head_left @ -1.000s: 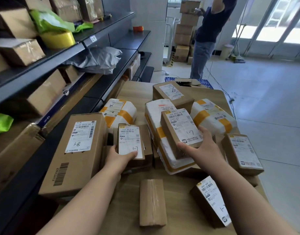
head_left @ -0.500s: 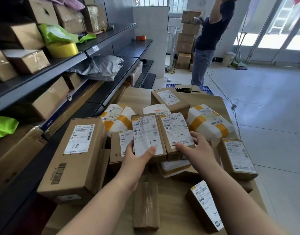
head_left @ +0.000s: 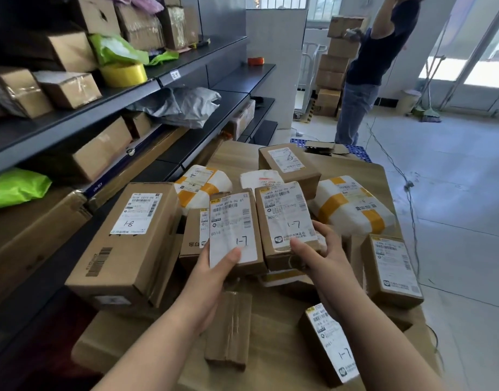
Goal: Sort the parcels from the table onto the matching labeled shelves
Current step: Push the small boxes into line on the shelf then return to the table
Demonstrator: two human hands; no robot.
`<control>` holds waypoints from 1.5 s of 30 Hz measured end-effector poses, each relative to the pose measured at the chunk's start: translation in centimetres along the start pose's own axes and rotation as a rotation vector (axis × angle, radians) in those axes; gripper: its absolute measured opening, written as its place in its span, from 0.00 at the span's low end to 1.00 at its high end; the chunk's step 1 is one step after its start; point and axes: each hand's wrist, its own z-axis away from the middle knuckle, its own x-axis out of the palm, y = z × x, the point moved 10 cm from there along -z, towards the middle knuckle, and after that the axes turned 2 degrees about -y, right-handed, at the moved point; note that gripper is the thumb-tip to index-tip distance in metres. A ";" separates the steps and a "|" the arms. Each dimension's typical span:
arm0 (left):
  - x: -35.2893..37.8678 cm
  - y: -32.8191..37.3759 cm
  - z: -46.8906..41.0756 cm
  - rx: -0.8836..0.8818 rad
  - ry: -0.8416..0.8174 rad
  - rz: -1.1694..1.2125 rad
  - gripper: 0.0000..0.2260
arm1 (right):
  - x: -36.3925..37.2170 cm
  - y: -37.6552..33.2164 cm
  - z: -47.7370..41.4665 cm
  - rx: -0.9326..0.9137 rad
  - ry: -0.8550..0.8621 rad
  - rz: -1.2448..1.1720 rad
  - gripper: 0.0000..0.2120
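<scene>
— Under the thumb of the left hand, what is clamped?

— A small brown cardboard box, its white label hand-marked 1-7. The thumb presses the label's near end. The other fingers are hidden beneath, so I judge them curled under it.

— And the right hand?

— Its fingers wrap the right edge of a second brown cardboard box, also marked 1-7, with the thumb across the near corner. The two boxes touch side by side over the pile on the light wooden table, their long axes running away from the wrists.

— Which way must they go?

— Leftward. The dark metal shelves stand out beyond the left knuckles, past a big brown carton whose label shows an 8 and a 1. The left hand is nearer, so its box probably goes first, end-on.

— Onto which shelf?

— I cannot tell. The small white tag on one shelf edge is too blurred to read.

— Any more of that number?

— A third brown cardboard box marked 1-7 lies below the right wrist.
</scene>
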 end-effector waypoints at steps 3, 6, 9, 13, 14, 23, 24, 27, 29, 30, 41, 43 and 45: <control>-0.9 -0.7 1.6 0.005 0.052 0.036 0.25 | 0.5 0.3 0.5 -0.042 -0.045 0.053 0.34; -2.7 -2.1 3.9 0.009 0.163 0.115 0.24 | 1.9 1.2 1.4 -0.088 -0.102 0.112 0.31; -5.0 -3.3 6.3 0.026 0.260 0.147 0.26 | 4.2 2.4 2.6 -0.084 -0.168 0.161 0.29; -7.6 -3.2 9.9 0.063 0.314 0.128 0.25 | 7.2 3.1 4.3 -0.094 -0.233 0.180 0.26; -8.3 -2.9 11.0 0.079 0.337 0.133 0.25 | 8.1 3.2 4.8 -0.094 -0.249 0.188 0.26; -19.2 -0.2 25.2 0.211 0.626 0.122 0.34 | 22.1 3.5 13.1 -0.118 -0.534 0.214 0.34; -20.9 -0.2 27.5 0.215 0.659 0.117 0.35 | 24.4 3.7 14.8 -0.119 -0.578 0.199 0.34; -26.1 -0.2 35.5 0.241 0.765 0.112 0.34 | 31.0 5.3 20.7 -0.131 -0.698 0.138 0.26; -29.5 -0.5 41.6 0.258 0.851 0.122 0.33 | 35.4 6.9 25.6 -0.147 -0.777 0.099 0.26; -31.0 -0.7 44.7 0.262 0.888 0.124 0.32 | 37.4 7.6 28.1 -0.151 -0.816 0.082 0.27; -38.8 -3.7 77.0 0.458 1.453 0.143 0.26 | 57.2 11.9 54.6 -0.157 -1.443 0.090 0.25; -38.3 -4.7 81.7 0.485 1.580 0.141 0.27 | 59.4 12.7 59.0 -0.133 -1.575 0.109 0.25; -37.2 -5.7 85.9 0.512 1.709 0.156 0.29 | 61.4 13.7 63.0 -0.099 -1.683 0.118 0.22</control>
